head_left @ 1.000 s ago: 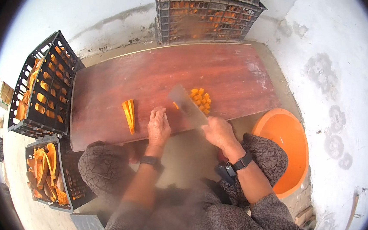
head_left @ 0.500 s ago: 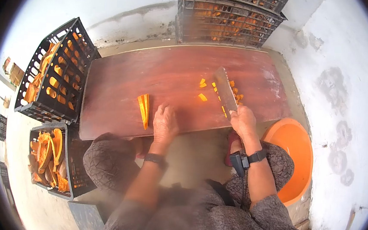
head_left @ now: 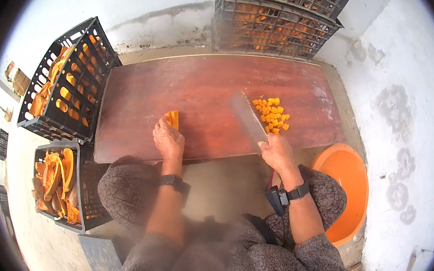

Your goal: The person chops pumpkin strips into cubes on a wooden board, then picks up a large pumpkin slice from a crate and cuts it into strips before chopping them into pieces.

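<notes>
My right hand (head_left: 278, 153) is closed round the handle of a broad-bladed cleaver (head_left: 249, 116). Its blade slants up and to the left over the red-brown board (head_left: 210, 91). Just right of the blade lies a loose pile of small orange pumpkin cubes (head_left: 273, 114). On the left part of the board my left hand (head_left: 169, 141) has its fingers closed over a few long pumpkin strips (head_left: 174, 118). Only the far ends of the strips show; the hand hides the rest.
A black crate (head_left: 73, 81) of pumpkin pieces stands left of the board, with a second crate (head_left: 87, 196) nearer me. Stacked crates (head_left: 276, 28) stand behind the board. An orange basin (head_left: 345, 191) sits at my right knee.
My left hand has moved left onto the pumpkin strips and closed on them. The cleaver has shifted left, and the cut pieces now lie gathered in one pile to its right.
</notes>
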The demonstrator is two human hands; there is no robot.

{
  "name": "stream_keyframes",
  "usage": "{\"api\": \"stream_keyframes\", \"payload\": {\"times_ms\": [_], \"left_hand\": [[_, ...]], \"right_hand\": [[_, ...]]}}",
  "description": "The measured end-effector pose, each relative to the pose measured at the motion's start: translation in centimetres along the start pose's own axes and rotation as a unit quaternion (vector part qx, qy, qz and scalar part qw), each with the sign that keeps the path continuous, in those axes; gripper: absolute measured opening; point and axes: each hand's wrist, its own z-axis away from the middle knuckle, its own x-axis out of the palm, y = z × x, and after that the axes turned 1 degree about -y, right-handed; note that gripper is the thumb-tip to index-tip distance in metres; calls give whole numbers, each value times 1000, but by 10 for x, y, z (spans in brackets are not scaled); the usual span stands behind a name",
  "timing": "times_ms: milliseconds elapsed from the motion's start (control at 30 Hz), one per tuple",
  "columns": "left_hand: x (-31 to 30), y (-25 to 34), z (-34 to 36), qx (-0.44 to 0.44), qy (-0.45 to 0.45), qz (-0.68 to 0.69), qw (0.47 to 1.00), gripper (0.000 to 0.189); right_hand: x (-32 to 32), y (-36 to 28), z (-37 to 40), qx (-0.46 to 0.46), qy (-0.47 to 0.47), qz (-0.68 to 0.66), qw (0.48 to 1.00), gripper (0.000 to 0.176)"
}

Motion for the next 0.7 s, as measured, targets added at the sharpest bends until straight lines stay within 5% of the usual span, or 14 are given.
{"api": "stream_keyframes", "payload": {"times_ms": [200,267,300,533,700], "left_hand": [[5,8,1,-54,-84,148,984,42],[4,22,11,0,-50,97,994,55],[-3,30,11,-32,-103,116,987,66],[9,38,22,105,-114,23,988,57],[4,39,17,117,-163,-4,980,54]], "right_hand": [[5,1,5,1,24,0,1000,22],[5,-2,7,7,19,3,1000,22],[6,-4,7,13,9,-21,1000,24],[8,-15,15,-34,7,-15,999,20],[14,-19,19,-44,-10,-20,999,21]]}}
